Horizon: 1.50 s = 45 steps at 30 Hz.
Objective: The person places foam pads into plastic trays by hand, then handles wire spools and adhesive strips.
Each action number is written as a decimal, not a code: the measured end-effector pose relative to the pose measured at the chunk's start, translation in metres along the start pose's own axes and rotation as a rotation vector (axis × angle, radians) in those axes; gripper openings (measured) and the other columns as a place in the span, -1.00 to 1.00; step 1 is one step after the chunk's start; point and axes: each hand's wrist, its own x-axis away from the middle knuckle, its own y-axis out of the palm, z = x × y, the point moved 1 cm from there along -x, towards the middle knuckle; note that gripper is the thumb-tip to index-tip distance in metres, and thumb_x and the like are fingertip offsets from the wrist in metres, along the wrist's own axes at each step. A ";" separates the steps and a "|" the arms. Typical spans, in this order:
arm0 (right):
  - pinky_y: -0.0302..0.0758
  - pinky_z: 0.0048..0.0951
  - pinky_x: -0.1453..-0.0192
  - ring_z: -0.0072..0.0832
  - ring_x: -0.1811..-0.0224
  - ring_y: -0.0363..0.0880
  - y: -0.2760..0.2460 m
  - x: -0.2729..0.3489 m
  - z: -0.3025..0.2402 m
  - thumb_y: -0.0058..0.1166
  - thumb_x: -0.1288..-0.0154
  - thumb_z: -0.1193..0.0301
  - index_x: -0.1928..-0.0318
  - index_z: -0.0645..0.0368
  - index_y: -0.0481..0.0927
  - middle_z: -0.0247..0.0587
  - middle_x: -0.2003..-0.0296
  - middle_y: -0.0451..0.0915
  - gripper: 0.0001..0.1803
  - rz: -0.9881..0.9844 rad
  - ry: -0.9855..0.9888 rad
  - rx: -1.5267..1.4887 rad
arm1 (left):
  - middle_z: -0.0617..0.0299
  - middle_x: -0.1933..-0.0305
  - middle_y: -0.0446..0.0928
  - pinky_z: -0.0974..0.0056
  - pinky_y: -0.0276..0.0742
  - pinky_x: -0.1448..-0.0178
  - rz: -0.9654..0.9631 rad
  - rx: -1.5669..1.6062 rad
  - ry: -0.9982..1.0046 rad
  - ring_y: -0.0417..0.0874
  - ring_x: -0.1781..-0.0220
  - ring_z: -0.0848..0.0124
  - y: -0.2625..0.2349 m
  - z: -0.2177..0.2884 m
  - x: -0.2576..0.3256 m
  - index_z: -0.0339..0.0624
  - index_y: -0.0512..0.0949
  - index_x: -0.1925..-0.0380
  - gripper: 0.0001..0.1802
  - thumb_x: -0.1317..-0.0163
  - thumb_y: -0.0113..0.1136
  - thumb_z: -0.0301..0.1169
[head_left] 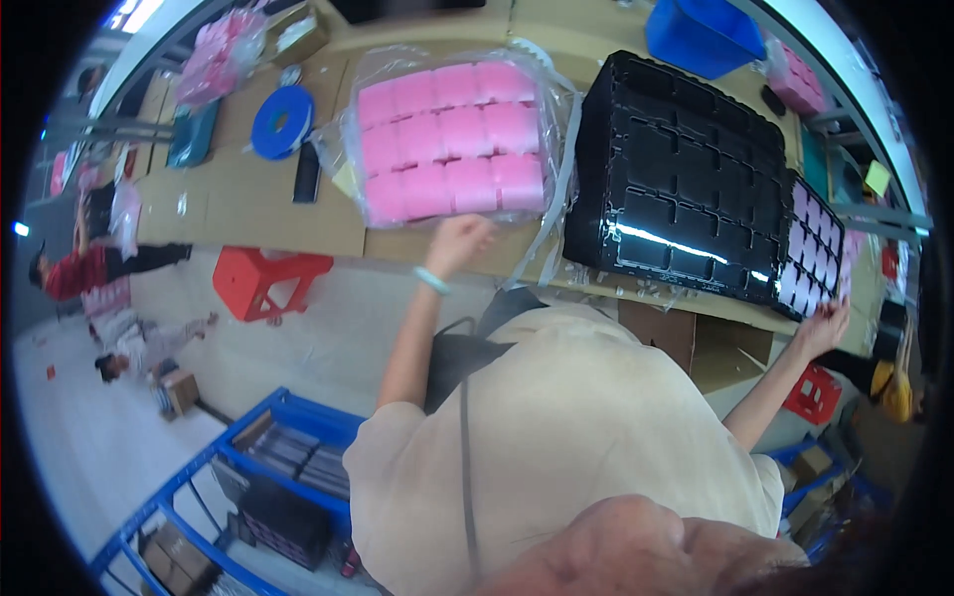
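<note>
Rows of pink blocks (pixel 452 139) lie in a clear plastic bag (pixel 549 89) on the table. My left hand (pixel 462 243) is at the bag's near edge with its fingers curled in; anything inside them is hidden. To the right stands a stack of black molded trays (pixel 686 169) with divided compartments. Beyond it, a black tray (pixel 798 214) holds rows of pale pink pieces (pixel 810 248). My right hand (pixel 825 328) is at that tray's near corner, its fingers closed against the edge.
On the cardboard-covered table (pixel 219 214) are a blue tape roll (pixel 282 121), a dark phone-like slab (pixel 307 174) and a blue bin (pixel 706 35). A red stool (pixel 263 283) stands on the floor at left. Blue shelving (pixel 298 417) is behind me. Other people are farther off.
</note>
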 end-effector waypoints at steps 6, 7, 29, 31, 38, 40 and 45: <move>0.33 -0.65 0.32 -0.70 0.42 0.34 0.158 0.108 -0.052 -0.07 -0.50 0.37 0.04 0.24 0.61 -0.42 0.45 0.43 -0.75 -0.483 -0.229 0.198 | -0.16 0.16 0.63 0.12 0.54 0.04 0.140 -0.079 0.460 0.66 0.14 -0.01 0.089 0.077 -0.125 -0.32 0.60 0.22 -0.77 -0.22 0.08 -0.41; 0.30 -0.67 0.33 -0.70 0.43 0.34 0.176 0.128 -0.059 -0.08 -0.50 0.37 0.06 0.21 0.61 -0.43 0.45 0.43 -0.77 -0.559 -0.212 0.211 | -0.19 0.15 0.62 0.12 0.54 0.03 0.192 -0.019 0.344 0.66 0.12 0.00 0.103 0.077 -0.149 -0.34 0.58 0.23 -0.77 -0.20 0.09 -0.42; 0.45 -0.64 0.35 -0.64 0.42 0.50 0.331 0.309 -0.018 -0.08 -0.49 0.21 -0.20 0.29 0.40 -0.22 0.26 0.60 -0.55 -1.194 1.176 -0.212 | 0.35 0.28 0.55 0.55 0.36 0.37 -0.482 0.254 0.189 0.42 0.46 0.68 0.048 0.087 0.092 -0.24 0.58 0.00 -0.69 -0.25 0.24 -0.44; 0.18 -0.74 0.59 -0.81 0.62 0.31 0.330 0.300 -0.044 -0.07 -0.49 0.28 -0.11 0.21 0.48 -0.38 0.49 0.56 -0.67 -1.525 0.714 0.019 | 0.23 -0.06 0.44 0.47 0.43 0.21 -0.437 0.101 0.360 0.46 0.25 0.63 0.037 0.093 0.092 -0.22 0.37 -0.28 -0.34 -0.26 0.29 -0.15; 0.11 -0.69 0.64 -0.81 0.73 0.22 0.274 0.280 -0.076 -0.05 -0.47 0.24 0.11 0.13 0.56 -0.44 0.71 0.48 -0.76 -2.030 0.912 0.185 | 0.24 -0.10 0.40 0.37 0.46 0.02 -0.724 0.968 0.353 0.47 0.15 0.53 0.039 0.148 0.067 -0.28 0.14 -0.39 -0.07 -0.29 -0.03 0.25; 0.12 -0.68 0.64 -0.80 0.73 0.23 0.258 0.271 -0.074 -0.04 -0.46 0.24 0.11 0.13 0.55 -0.43 0.70 0.49 -0.76 -2.024 0.965 0.200 | 0.17 -0.05 0.52 0.21 0.44 -0.20 -0.811 1.011 0.114 0.50 -0.17 0.31 0.048 0.153 0.059 -0.24 0.12 -0.40 -0.10 -0.31 -0.02 0.22; 0.14 -0.64 0.64 -0.78 0.74 0.25 0.218 0.246 -0.066 -0.10 -0.49 0.17 0.09 0.11 0.55 -0.47 0.71 0.48 -0.70 -1.928 0.832 0.154 | 0.21 0.02 0.49 0.40 0.43 0.09 -0.621 0.648 -0.132 0.48 0.15 0.51 0.064 0.095 0.073 -0.24 0.36 -0.23 -0.28 -0.45 -0.31 0.17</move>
